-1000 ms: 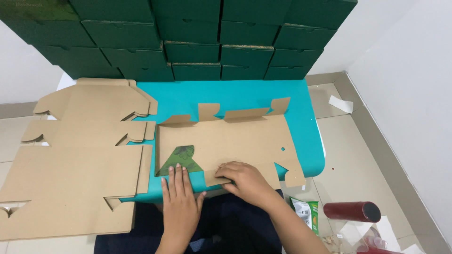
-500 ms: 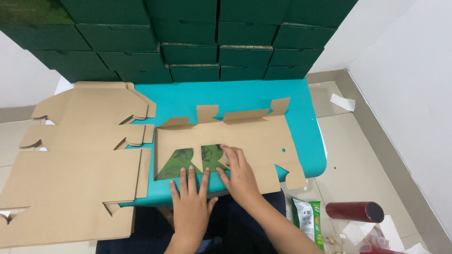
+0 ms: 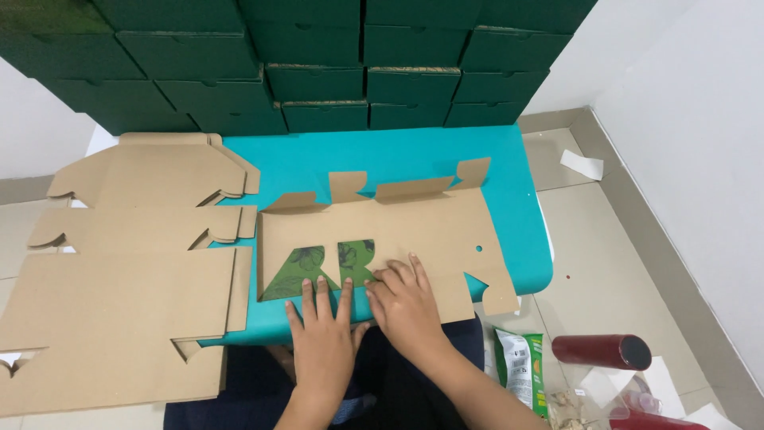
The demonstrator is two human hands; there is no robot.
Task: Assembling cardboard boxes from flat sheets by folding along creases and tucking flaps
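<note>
**Both hands flat on an unfolded carton blank**

The person's forearms run out of the bottom edge, and the lap below the table (image 3: 477, 159) is mostly dark and hard to read. The left hand (image 3: 325, 338) lies open, fingers spread, its grip wide and holding nothing, pressing the near edge of the flat cardboard box blank (image 3: 414, 231). The right hand (image 3: 406, 302) rests beside it, fingers slightly curled on the blank; nothing is pinched.

Two folded-in flaps (image 3: 318, 267) show a green floral print just ahead of the fingertips.

To the left, a stack of flat brown blanks (image 3: 119, 302) overhangs the teal table. Dark green boxes (image 3: 318, 64) are stacked behind. On the floor at right lie a green-and-white snack packet (image 3: 521, 368), partly cut off, and a dark red tube (image 3: 601, 351).
</note>
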